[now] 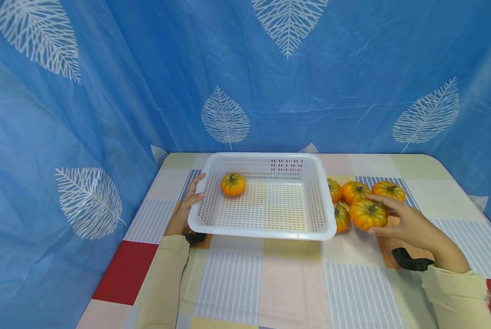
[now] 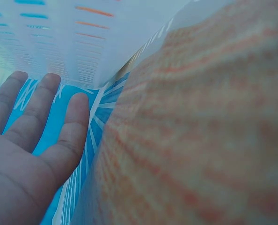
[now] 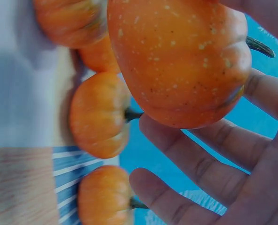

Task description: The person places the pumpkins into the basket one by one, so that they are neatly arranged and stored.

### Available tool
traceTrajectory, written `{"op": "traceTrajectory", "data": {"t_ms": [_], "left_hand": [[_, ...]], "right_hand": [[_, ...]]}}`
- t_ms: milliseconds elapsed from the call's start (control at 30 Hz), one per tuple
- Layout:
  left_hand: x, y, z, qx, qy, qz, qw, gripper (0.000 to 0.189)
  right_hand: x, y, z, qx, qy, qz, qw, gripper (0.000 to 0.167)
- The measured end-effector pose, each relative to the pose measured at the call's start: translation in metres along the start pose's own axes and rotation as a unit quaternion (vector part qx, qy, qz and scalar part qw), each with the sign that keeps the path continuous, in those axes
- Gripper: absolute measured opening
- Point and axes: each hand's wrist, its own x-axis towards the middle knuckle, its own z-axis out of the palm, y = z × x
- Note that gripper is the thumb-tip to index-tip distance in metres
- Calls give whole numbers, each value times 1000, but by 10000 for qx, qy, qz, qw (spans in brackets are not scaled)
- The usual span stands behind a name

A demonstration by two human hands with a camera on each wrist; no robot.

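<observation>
A small orange pumpkin (image 1: 367,214) is held in my right hand (image 1: 407,224), the thumb on its near side and fingers on its far side. In the right wrist view the same pumpkin (image 3: 181,61) appears raised from the table, with its stem pointing right. My left hand (image 1: 186,208) is at the left end of a white plastic basket (image 1: 261,232), its fingers fairly straight against or close to the outer wall. Inside the basket, toward the back left, sits one pumpkin (image 1: 233,185). The left wrist view shows spread fingers (image 2: 73,126) beside the slotted wall.
Several other pumpkins are grouped right of the basket, among them one at the back right (image 1: 389,189), one behind the held pumpkin (image 1: 355,190) and one by the basket wall (image 1: 341,219). A patchwork tablecloth (image 1: 290,283) covers the table; a blue leaf-print curtain (image 1: 331,105) hangs behind.
</observation>
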Motion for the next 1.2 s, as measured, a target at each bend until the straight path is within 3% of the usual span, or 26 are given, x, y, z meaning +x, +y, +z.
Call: {"op": "traceTrajectory", "data": {"t_ms": [467,933,1200], "left_hand": [[-1,0,1,10,63,-56,10000,63],[-2,1,3,236,262,-243,9991,67],[-2,1,1,172,102,-94,9998,66]], "right_hand": [[5,-25,-9,-336,401,-935,9942,85],[20,-45,-6,-282,377,-1144,9923,86],[27,-58,-3,-241,268,-954,9948,84]]}}
